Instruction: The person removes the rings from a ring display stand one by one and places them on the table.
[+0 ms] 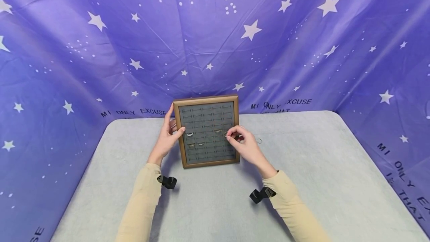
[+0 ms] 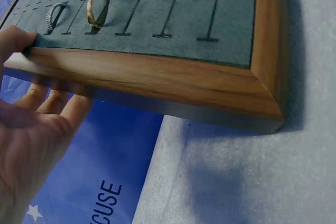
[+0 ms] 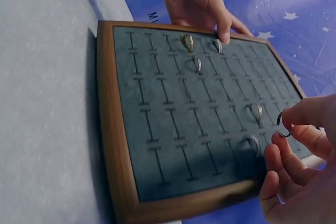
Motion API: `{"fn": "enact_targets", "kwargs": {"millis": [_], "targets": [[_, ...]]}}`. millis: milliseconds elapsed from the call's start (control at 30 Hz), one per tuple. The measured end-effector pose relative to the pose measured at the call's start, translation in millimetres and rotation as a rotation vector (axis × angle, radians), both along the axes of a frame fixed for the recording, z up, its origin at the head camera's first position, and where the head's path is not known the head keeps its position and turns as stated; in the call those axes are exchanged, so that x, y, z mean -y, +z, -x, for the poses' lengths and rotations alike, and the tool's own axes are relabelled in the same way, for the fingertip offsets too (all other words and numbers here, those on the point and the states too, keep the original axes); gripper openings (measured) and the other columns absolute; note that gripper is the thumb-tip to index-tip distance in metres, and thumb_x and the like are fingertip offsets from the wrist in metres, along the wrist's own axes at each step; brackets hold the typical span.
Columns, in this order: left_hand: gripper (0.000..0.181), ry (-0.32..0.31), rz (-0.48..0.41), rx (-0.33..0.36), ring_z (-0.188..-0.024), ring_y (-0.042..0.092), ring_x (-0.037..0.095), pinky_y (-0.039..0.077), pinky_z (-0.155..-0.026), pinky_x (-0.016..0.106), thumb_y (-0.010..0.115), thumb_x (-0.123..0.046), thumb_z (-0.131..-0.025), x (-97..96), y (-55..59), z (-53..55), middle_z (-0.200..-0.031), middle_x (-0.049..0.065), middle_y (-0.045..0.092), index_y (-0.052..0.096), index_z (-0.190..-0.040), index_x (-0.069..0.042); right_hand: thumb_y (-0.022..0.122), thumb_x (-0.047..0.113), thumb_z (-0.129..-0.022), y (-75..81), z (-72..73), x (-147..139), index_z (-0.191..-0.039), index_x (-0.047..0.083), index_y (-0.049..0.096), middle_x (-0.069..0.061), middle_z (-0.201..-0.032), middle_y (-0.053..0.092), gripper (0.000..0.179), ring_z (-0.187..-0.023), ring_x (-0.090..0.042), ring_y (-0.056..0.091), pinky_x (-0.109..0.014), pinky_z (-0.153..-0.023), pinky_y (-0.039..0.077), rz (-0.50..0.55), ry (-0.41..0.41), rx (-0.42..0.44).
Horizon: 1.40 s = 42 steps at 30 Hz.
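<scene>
A wood-framed ring display tray (image 1: 205, 101) with a dark slotted panel stands tilted up on the table. My left hand (image 1: 165, 136) grips its left edge, thumb on the front of the frame and fingers behind. Between thumb and fingertips, my right hand (image 1: 248, 145) pinches a ring (image 3: 284, 134) close to the right part of the panel. Several rings sit in the slots, among them a gold ring (image 2: 89, 11) and a silver ring (image 2: 50, 20) near the left thumb. Another gold ring (image 3: 259, 113) is near the right fingertips, beside a silver ring (image 3: 254, 145).
One loose ring (image 1: 259, 141) lies on the pale grey table (image 1: 208, 204), right of my right hand. A purple star-patterned curtain (image 1: 208, 40) hangs behind the table and along both sides. Each wrist carries a black camera mount.
</scene>
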<state>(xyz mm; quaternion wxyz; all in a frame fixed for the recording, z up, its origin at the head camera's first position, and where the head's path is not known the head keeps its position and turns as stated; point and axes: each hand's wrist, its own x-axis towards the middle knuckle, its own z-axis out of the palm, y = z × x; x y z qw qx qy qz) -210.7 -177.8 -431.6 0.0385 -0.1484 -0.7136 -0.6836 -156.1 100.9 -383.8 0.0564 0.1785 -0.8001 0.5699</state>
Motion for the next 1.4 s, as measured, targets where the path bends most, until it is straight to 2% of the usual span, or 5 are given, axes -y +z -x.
{"fn": "enact_targets", "kwargs": {"millis": [200, 533, 833, 1233, 1400], "targets": [[0.088, -0.014, -0.027, -0.027, -0.107, 0.055, 0.009, 0.047, -0.089, 0.025, 0.051, 0.021, -0.088, -4.6, 14.3, -7.6, -0.133, 0.036, 0.044, 0.005, -0.156, -0.011, 0.061, -0.009, -0.088, -3.8, 1.9, -8, -0.091, -0.007, 0.062, -0.019, -0.091, 0.059, 0.003, -0.085, -0.029, 0.053, -0.038, -0.072, 0.041, -0.004, 0.004, 0.006], [0.097, -0.022, -0.039, -0.05, -0.109, 0.056, 0.014, 0.048, -0.09, 0.027, 0.053, 0.021, -0.084, 1.1, -6.0, 3.5, -0.131, 0.033, 0.048, 0.007, -0.157, -0.024, 0.062, -0.009, -0.087, -14.3, 1.2, -21, -0.092, -0.01, 0.063, -0.021, -0.096, 0.061, 0.005, -0.085, -0.026, 0.055, -0.029, -0.069, 0.044, -0.011, -0.012, -0.001], [0.095, -0.039, -0.073, -0.046, -0.109, 0.057, 0.016, 0.049, -0.089, 0.028, 0.055, 0.02, -0.086, 2.3, -8.1, 2.4, -0.127, 0.028, 0.051, 0.009, -0.156, -0.025, 0.061, -0.01, -0.087, -30.7, 2.8, -46, -0.093, -0.012, 0.062, -0.024, -0.095, 0.063, 0.007, -0.083, -0.025, 0.055, -0.025, -0.068, 0.044, -0.004, -0.059, 0.058], [0.093, -0.049, -0.05, -0.047, -0.109, 0.057, 0.016, 0.049, -0.089, 0.03, 0.055, 0.017, -0.088, 4.0, -10.3, 3.8, -0.127, 0.024, 0.052, 0.009, -0.156, -0.026, 0.06, -0.01, -0.088, -40.5, 4.2, -76, -0.094, -0.012, 0.061, -0.026, -0.097, 0.063, 0.006, -0.082, -0.023, 0.056, -0.022, -0.068, 0.045, -0.041, -0.114, 0.057], [0.093, -0.056, -0.059, -0.046, -0.11, 0.057, 0.016, 0.049, -0.089, 0.03, 0.054, 0.018, -0.088, 3.5, -8.9, 3.0, -0.129, 0.029, 0.049, 0.008, -0.156, -0.025, 0.06, -0.011, -0.087, -44.3, 4.6, -87, -0.092, -0.013, 0.061, -0.028, -0.096, 0.062, 0.006, -0.08, -0.021, 0.057, -0.02, -0.066, 0.045, -0.067, -0.131, 0.033]]}}
